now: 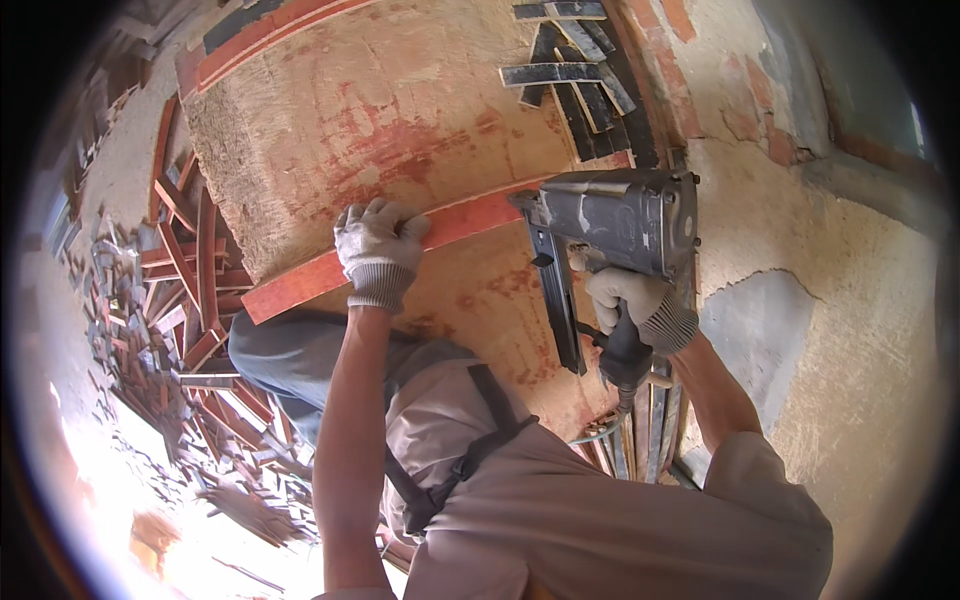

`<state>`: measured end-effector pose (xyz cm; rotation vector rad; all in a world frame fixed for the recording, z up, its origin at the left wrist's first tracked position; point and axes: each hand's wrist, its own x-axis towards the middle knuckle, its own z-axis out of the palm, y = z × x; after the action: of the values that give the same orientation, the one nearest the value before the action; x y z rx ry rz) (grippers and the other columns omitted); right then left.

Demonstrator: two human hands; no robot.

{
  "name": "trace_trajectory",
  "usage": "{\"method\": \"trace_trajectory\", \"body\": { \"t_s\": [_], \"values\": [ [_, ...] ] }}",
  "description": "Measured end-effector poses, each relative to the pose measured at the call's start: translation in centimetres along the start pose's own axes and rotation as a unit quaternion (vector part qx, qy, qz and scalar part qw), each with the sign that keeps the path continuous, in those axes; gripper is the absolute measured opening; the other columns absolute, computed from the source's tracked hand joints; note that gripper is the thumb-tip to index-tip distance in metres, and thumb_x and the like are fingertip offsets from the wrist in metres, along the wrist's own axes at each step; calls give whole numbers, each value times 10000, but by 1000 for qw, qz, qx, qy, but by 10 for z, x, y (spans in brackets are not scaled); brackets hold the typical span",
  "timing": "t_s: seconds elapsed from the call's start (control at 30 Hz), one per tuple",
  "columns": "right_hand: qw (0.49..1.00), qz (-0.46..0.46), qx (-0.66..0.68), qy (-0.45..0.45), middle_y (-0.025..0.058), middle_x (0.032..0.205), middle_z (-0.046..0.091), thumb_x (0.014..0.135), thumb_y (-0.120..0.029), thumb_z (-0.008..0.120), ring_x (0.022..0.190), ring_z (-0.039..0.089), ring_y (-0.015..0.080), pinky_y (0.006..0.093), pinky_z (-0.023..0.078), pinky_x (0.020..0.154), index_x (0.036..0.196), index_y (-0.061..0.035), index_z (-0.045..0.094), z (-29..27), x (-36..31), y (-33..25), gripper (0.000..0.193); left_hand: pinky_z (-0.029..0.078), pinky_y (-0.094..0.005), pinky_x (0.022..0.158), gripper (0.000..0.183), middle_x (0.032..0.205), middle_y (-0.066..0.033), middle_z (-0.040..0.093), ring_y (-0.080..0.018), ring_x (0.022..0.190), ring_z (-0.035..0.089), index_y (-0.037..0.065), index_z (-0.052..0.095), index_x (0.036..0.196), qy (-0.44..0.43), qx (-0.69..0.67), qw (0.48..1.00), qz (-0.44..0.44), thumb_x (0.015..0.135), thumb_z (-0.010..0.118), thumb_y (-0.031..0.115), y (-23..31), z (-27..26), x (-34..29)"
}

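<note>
My left hand, in a pale work glove with a grey cuff, is closed over a long red wooden strip. The strip lies crosswise on a big stained wooden board. With my right hand, also gloved, I grip the handle of a dark grey nail gun. Its nose rests at or just above the strip's right end; actual contact cannot be made out. The gun's long magazine slants down toward me, and an air fitting shows below the handle.
Several short black-faced wood strips are piled at the board's far right. Another red strip runs along its far edge. Wood offcuts heap up on the left. A patched, worn wall stands close on the right.
</note>
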<state>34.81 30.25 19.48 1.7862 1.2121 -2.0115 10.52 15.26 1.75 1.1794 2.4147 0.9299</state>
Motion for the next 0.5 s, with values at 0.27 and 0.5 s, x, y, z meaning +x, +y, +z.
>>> {"method": "trace_trajectory", "body": {
  "t_s": [0.27,0.5],
  "values": [
    [991,-47,-79,-93,1,593,506,921,-134,576,529,489,119,275,422,580,738,-75,592,19,12,7,193,466,-451,836,136,805,-52,683,-310,831,617,137,743,766,0,-5,1000,-3,776,781,267,-1,2,-1],
    [995,-23,-62,-80,32,590,546,918,-166,592,505,524,147,291,450,558,727,-70,580,33,14,3,214,462,-458,847,156,824,-53,689,-311,876,622,129,740,773,7,8,1000,2,791,788,276,-1,1,-1]
  ]
}}
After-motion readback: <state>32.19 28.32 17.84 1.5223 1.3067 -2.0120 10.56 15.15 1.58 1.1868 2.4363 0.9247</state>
